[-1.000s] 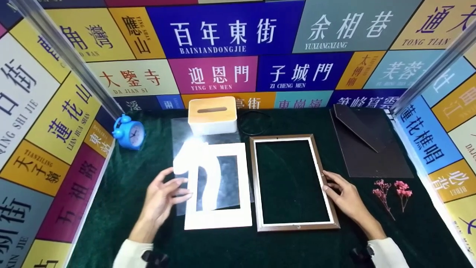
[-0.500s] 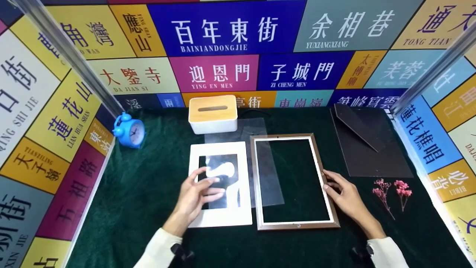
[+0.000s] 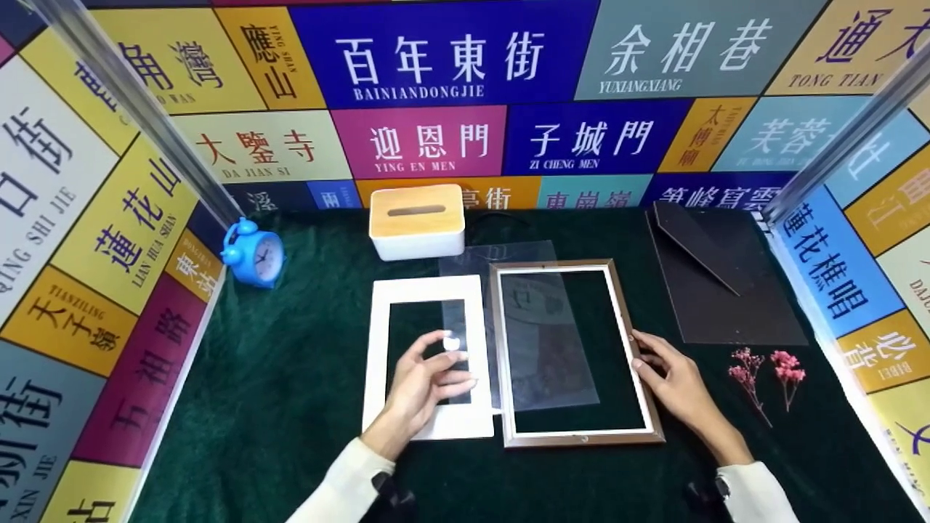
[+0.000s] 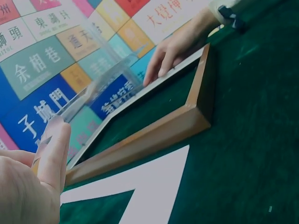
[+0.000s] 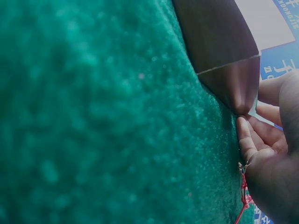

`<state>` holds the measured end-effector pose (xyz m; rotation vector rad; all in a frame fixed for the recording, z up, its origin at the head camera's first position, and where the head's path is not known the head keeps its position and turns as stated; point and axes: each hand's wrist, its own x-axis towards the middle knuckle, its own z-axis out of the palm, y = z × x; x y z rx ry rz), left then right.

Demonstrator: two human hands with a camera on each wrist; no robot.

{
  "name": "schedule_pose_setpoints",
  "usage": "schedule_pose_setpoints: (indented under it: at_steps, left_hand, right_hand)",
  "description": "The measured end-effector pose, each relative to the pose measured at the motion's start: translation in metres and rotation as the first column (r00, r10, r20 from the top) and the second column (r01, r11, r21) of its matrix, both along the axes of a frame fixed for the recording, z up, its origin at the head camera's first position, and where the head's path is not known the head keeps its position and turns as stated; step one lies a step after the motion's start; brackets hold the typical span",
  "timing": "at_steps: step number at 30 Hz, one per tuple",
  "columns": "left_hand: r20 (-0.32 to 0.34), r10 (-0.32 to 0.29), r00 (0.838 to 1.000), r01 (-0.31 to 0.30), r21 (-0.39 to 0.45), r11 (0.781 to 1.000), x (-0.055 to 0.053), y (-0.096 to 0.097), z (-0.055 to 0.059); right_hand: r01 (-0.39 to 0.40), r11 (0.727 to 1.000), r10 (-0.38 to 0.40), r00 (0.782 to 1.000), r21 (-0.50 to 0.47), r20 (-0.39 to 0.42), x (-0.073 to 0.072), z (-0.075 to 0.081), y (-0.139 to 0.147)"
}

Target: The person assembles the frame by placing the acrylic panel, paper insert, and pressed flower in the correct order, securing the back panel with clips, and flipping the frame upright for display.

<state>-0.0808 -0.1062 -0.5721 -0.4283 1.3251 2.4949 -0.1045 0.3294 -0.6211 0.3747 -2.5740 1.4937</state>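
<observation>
In the head view I identify two long, off-white sleeves: the left sleeve (image 3: pixel 338 483) at 7 o'clock, the right sleeve (image 3: pixel 759 494) at 4 o'clock. Each ends at the wrist. A black left wrist unit (image 3: pixel 391 492) sits at one cuff, a black right wrist unit (image 3: pixel 707 495) at the other. The left wrist camera shows me, at 1 o'clock, the right unit's dark band against pale fabric. Both units' markings are too dark to read.

head view bright; clear sheet (image 3: pixel 536 338) glinting; right-wrist cloth (image 5: pixel 107 121) blurred
</observation>
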Motion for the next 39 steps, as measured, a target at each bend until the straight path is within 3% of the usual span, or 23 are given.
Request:
schedule_pose_setpoints:
  at_steps: [17, 24, 39]
  left_hand:
    - [0.041, -0.067, 0.997, 0.063, 0.099, 0.993, 0.010, 0.056, -0.009]
    - [0.060, -0.055, 0.997, 0.048, 0.111, 0.993, 0.014, 0.071, -0.012]
    - [0.079, -0.033, 0.996, 0.024, 0.115, 0.993, 0.005, 0.092, -0.009]
  right_hand:
    - [0.020, 0.999, -0.021, 1.000, 0.039, 0.008, 0.000, -0.001, 0.000]
    - [0.028, 0.998, -0.028, 1.000, 0.047, 0.010, 0.000, 0.000, 0.000]
    - [0.037, 0.999, -0.038, 0.999, 0.021, 0.018, 0.000, -0.006, 0.001]
